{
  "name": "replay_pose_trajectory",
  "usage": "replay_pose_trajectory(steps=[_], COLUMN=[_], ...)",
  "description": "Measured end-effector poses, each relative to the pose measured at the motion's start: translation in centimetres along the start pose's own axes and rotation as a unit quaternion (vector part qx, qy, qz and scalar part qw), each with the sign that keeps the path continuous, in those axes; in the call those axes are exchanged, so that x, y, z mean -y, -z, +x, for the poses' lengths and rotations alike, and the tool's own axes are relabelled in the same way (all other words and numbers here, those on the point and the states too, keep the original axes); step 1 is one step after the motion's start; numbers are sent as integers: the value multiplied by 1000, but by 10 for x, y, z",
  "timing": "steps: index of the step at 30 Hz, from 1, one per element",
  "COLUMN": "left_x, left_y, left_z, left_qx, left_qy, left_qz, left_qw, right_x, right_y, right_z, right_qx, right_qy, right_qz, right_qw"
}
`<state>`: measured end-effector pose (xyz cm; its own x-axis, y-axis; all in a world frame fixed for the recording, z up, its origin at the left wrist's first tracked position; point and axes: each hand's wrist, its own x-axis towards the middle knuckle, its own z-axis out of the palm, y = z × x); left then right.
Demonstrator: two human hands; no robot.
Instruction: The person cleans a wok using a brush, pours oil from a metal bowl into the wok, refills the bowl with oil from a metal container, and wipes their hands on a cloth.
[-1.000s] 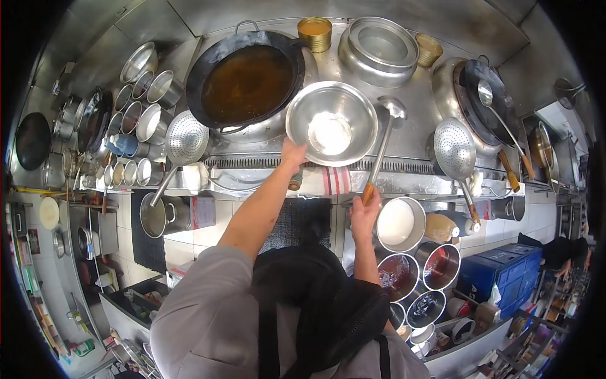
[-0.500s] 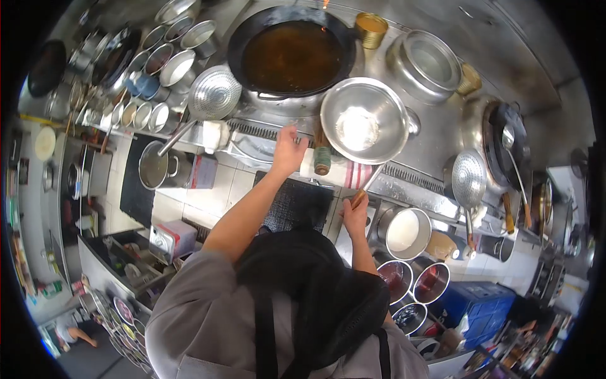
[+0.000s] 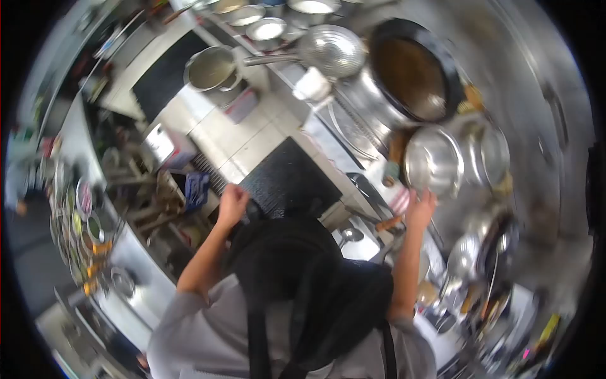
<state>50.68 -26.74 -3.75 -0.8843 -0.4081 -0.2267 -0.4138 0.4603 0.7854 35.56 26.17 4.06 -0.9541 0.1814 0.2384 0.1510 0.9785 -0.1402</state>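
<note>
My right hand [image 3: 421, 210] was at the near rim of the steel bowl [image 3: 434, 165], its fingers extended and a little apart; whether they pinched the rim or only lay against it, I could not tell. The bowl stood upright at the edge of the steel range [image 3: 371, 96], with the dark wok [image 3: 410, 74] beyond it and to its left, and the wide steel pot [image 3: 492, 155] close on its right. A green-ended tool [image 3: 391, 172] lay just left of the bowl, the red-striped cloth [image 3: 400, 201] just on its near side, and a wooden handle [image 3: 389, 222] nearer me than the cloth, beside my right wrist. My left hand [image 3: 233, 204] was well apart from the bowl, on its near left, over the edge of the black mat [image 3: 291, 180]; its fingers looked curled in, but the blur hid whether they held anything. As I judged it, handling the bowl well meant fingertips under the rim and thumb on top, with the weight kept level, for a one-sided grip could tip so wide a shape. A slow, short motion suited it too, clear of the wok's rim and without dragging the cloth or knocking the wooden handle.
</note>
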Motion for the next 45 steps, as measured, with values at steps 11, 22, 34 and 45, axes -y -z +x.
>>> replay_pose_trajectory(steps=[11, 22, 34, 45], left_x=[81, 75, 120, 161], left_y=[92, 80, 120, 272], left_z=[-22, -23, -156, -234], left_qx=[23, 2, -154, -500], left_qy=[-9, -27, 127, 133], left_qz=[14, 17, 37, 102], left_qw=[1000, 999, 979, 849], right_x=[-12, -25, 328, 547], right_y=[-8, -15, -38, -84], right_z=[-15, -5, -120, -231], right_qx=[141, 30, 441, 486], right_qy=[-115, 12, 457, 673], right_qz=[-98, -27, 292, 134], right_qw=[979, 999, 715, 542])
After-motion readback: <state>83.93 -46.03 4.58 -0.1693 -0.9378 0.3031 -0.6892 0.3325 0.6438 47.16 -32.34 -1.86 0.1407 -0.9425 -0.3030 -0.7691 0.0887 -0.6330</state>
